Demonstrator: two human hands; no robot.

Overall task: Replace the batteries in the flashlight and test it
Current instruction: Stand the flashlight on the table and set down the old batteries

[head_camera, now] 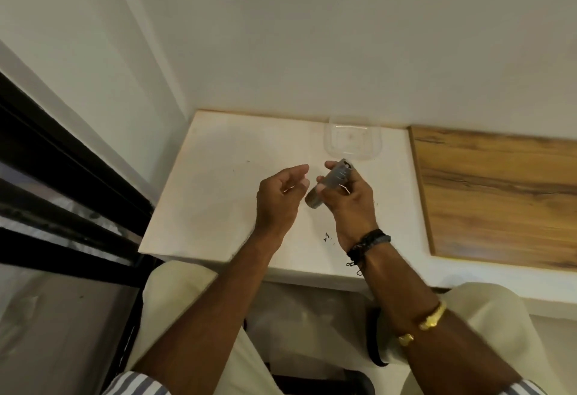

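My right hand (349,204) grips a small grey flashlight (334,180) above the white tabletop (218,194), with the fingers curled round its body. The flashlight is tilted, one end pointing down-left toward my left hand, the other end up-right. My left hand (281,198) hovers just left of it with loosely curled fingers and holds nothing that I can see. A small gap separates its fingertips from the flashlight. No batteries are visible.
A clear plastic container (352,140) stands at the table's back edge against the wall. A few small dark bits (327,237) lie on the table near my right wrist. A wooden surface (499,194) adjoins the table on the right. A dark window frame (62,182) runs along the left.
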